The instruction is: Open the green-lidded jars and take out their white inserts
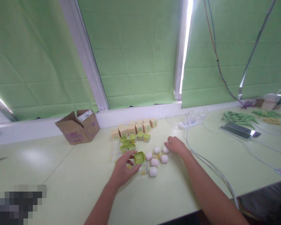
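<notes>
Nothing can be read. The cardboard box (78,126) far left on the counter (61,175) carries a white label and purple print, and the small tan boxes (135,127) carry green labels, all too blurred.

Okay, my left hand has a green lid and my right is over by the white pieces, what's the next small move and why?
Probably close the right hand on the nearest white piece and bring it toward the left hand. The left hand already grips the green lid, while the right rests on the table touching the white pieces, seemingly holding nothing yet.
</notes>
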Tool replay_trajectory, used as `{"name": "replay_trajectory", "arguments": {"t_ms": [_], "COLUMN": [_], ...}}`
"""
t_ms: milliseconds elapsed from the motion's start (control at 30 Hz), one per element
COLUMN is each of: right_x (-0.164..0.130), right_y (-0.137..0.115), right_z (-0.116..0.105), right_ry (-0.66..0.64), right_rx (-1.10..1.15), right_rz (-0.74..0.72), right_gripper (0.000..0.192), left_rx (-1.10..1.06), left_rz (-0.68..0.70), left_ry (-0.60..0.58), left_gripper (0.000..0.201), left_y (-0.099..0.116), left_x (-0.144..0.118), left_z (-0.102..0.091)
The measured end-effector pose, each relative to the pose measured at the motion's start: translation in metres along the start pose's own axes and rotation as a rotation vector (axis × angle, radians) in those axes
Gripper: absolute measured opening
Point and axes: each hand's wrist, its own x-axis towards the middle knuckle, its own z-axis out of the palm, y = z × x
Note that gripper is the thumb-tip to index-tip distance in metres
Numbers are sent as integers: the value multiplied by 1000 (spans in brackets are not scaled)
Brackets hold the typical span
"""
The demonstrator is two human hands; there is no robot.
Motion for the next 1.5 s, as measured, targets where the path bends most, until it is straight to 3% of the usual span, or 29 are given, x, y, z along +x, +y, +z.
{"name": "replay_trajectory", "arguments": {"t_ms": [133,267,400,533,967,1200,1500], "right_x": [-8,-19,-42,-65,-72,-72,-69], "right_y": [-11,-36,-70,-95,-105,-104,-104], "right_z": [-8,-12,-14,-15,-1,-1,-1], "right_ry": [109,284,179,183,300,340,311], "right_rx": [-24,159,455,591,224,199,200], "right_rz": [-25,-314,-694,-862,-937,-1016,-1006], "right_gripper": [45,32,18,12,11,15,14], "left_rx": [-31,-13,-29,-66,63,93,60], "left_rz": [-41,-64,-58,-32,113,140,160], "left_ry": [-30,-65,-72,-68,-20,-12,-7], "left_gripper": [44,47,46,45,47,47,42], "left_y": [-2,-3,-3,-1,1,-1,5], "left_x": [-1,-2,-1,-1,-2,-2,0], "left_z": [1,1,1,2,1,1,-1]}}
